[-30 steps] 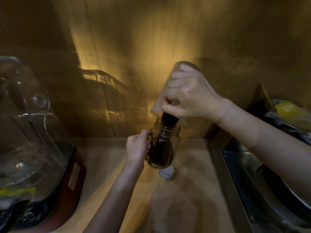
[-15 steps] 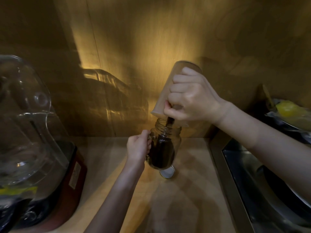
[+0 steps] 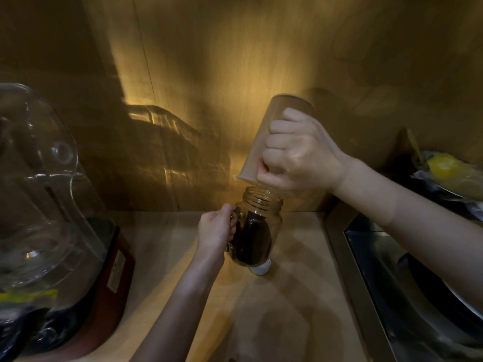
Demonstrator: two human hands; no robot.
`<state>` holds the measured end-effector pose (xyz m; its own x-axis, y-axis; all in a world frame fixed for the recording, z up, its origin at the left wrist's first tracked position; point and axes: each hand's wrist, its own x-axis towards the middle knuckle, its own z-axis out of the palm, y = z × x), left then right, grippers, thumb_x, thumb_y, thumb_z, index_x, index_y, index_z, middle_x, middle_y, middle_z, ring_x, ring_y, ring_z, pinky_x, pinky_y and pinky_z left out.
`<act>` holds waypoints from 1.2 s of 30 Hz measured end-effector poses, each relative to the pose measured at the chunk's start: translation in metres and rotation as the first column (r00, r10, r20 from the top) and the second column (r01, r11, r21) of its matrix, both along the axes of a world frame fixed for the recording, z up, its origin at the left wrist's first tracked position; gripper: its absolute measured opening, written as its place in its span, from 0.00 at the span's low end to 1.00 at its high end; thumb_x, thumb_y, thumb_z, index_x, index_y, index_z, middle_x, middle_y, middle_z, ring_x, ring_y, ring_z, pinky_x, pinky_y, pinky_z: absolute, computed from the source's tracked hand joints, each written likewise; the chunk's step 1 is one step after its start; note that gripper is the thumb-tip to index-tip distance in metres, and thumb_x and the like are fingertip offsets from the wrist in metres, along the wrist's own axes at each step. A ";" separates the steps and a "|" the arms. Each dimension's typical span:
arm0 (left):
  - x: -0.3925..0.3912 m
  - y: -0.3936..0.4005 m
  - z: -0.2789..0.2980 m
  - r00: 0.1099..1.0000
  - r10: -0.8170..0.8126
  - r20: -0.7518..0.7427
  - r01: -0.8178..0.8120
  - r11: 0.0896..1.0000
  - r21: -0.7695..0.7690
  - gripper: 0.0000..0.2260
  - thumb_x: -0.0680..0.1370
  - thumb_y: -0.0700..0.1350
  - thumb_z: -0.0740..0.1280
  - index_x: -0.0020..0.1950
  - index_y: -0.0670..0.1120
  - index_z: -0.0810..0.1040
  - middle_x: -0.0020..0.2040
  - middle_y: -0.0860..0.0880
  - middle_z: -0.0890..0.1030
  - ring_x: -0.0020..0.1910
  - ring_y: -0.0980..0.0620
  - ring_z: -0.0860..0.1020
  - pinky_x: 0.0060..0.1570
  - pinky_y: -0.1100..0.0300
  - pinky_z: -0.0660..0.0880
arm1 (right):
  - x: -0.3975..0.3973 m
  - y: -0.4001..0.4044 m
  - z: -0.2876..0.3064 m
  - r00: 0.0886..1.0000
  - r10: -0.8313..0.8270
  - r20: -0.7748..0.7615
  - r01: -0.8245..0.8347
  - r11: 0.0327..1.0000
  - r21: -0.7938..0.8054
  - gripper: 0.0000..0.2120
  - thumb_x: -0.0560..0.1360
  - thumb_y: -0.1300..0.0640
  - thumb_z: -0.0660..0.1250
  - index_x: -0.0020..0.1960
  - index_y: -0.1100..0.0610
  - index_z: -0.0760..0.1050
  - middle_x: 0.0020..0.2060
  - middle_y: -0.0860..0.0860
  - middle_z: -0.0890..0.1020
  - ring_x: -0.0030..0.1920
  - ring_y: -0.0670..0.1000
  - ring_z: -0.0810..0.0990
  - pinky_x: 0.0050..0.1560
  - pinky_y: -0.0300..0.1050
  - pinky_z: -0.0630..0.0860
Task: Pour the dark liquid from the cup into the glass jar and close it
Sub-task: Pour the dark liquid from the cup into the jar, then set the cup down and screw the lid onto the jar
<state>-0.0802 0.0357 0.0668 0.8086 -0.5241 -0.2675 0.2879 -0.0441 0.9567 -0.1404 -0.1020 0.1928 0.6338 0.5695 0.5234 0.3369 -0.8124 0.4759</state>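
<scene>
Head view: my right hand [image 3: 300,152] is wrapped tight around the paper cup [image 3: 264,137], upended with its rim just above the open mouth of the glass jar [image 3: 257,228]. My left hand [image 3: 217,231] is closed on the jar's handle, tilting it. Dark liquid [image 3: 251,244] fills its lower part. A metal lid [image 3: 260,269] lies on the wooden counter [image 3: 300,296] just behind the jar.

Both forearms bare to the frame edge, grips [image 3: 300,152] ungloved
</scene>
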 end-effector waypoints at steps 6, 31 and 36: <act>0.001 0.000 -0.001 1.000 -0.003 -0.014 0.003 1.000 0.012 0.18 0.74 0.44 0.62 0.23 0.48 0.67 0.17 0.55 0.66 0.17 0.59 0.64 0.20 0.70 0.61 | 0.000 0.000 -0.006 1.000 0.012 0.007 -0.012 1.000 -0.026 0.13 0.67 0.64 0.67 0.24 0.60 0.74 0.20 0.54 0.75 0.24 0.54 0.71 0.29 0.45 0.68; 0.019 0.026 -0.114 0.993 0.110 -0.034 -0.092 0.939 0.333 0.14 0.74 0.45 0.61 0.29 0.45 0.75 0.28 0.45 0.72 0.34 0.46 0.70 0.36 0.53 0.67 | 0.018 -0.051 -0.187 0.808 -0.119 -0.577 0.498 -0.384 0.777 0.20 0.73 0.58 0.68 0.23 0.57 0.72 0.17 0.47 0.72 0.23 0.45 0.70 0.31 0.42 0.66; 0.019 0.036 -0.146 0.986 0.114 -0.123 -0.061 0.927 0.370 0.15 0.76 0.48 0.60 0.29 0.48 0.74 0.20 0.54 0.75 0.29 0.55 0.73 0.36 0.58 0.69 | 0.038 -0.038 -0.251 0.808 -0.037 -0.589 0.365 -0.752 0.549 0.25 0.75 0.53 0.66 0.20 0.52 0.68 0.15 0.42 0.72 0.22 0.40 0.71 0.29 0.34 0.68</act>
<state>-0.0608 0.0720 -0.0789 0.7871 -0.2984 -0.5399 0.4360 -0.3501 0.8291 -0.1028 -0.1404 -0.0578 0.4779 -0.7960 -0.3715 -0.2450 0.2853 -0.9266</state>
